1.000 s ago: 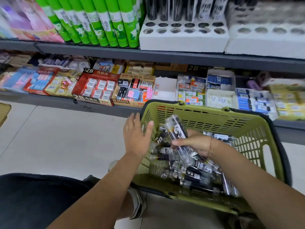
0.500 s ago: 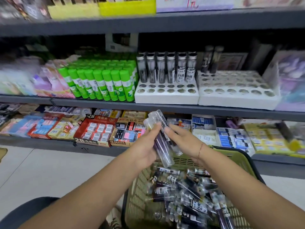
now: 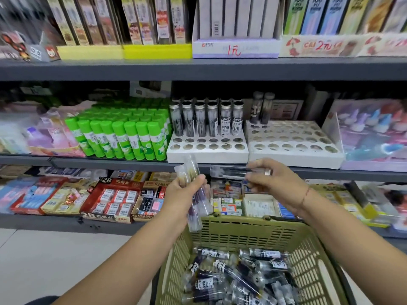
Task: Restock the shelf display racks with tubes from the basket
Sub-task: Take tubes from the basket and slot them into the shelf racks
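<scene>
Tubes (image 3: 237, 274) lie loose in the green basket (image 3: 242, 223) at the lower centre of the frame. Your left hand (image 3: 185, 194) grips a small bundle of tubes (image 3: 192, 170), roughly upright, just below the shelf edge (image 3: 110, 165). Your right hand (image 3: 275, 183) pinches a single tube (image 3: 231, 171), held level with its silver end toward the right.

Turn the single tube upright, silver end up, before you approach. Aim for an open hole in the front rows of the left rack (image 3: 207, 154), or in the right rack (image 3: 293, 158), where only two tubes stand at the back. Seat the base squarely and do not force it at a tilt. Hold the bundle clear of the standing tubes (image 3: 207, 119) to avoid knocking them over.
</scene>
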`<state>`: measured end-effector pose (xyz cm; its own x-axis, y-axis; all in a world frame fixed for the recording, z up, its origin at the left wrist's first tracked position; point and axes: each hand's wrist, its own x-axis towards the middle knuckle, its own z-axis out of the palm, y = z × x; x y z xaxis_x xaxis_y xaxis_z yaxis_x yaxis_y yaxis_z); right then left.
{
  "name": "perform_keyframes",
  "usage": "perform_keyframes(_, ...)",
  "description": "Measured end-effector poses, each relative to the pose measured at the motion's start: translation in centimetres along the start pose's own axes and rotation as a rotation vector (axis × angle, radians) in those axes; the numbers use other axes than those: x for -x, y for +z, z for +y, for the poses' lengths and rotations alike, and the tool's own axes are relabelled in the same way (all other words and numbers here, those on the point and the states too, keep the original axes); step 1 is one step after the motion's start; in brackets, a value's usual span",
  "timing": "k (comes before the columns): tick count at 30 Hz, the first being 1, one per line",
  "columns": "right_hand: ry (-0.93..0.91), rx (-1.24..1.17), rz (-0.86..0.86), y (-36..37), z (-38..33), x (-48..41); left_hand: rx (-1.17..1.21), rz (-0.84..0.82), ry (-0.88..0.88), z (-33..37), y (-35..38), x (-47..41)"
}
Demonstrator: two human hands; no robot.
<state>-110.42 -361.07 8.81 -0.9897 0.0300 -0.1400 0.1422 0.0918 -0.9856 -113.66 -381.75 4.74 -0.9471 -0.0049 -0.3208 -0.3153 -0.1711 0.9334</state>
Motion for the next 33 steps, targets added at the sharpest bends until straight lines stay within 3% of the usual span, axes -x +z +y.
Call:
perform_keyframes(5, -0.313, 0.124, 0.24, -1.7, -3.5, -2.6, -0.471, 0.081, 0.367, 1.8, 0.0, -1.1)
perform_keyframes(8, -0.484, 0.225, 0.28, -0.5, -5.2, -5.4, -0.58, 0.091, 0.396, 2.1, -0.7, -2.2)
perform_keyframes(11, -0.632, 0.487, 0.267, 1.5, -5.9, -8.1, -0.581, 0.068, 0.397, 2.3, -1.7, -2.8)
perform_keyframes(21, -0.632, 0.673, 0.204, 7.5, -7.8, -15.2, -0.619, 0.016, 0.361, 2.9, -3.7, -4.4)
perform_keyframes(28, -0.654, 0.731, 0.127, 9.6, -9.1, -16.9, -0.587, -0.004, 0.355, 2.5, -3.9, -5.0)
perform_keyframes(33, -0.666, 0.905, 0.101, 10.2, -9.7, -17.1, -0.548, -0.034, 0.349, 2.4, -4.2, -5.1)
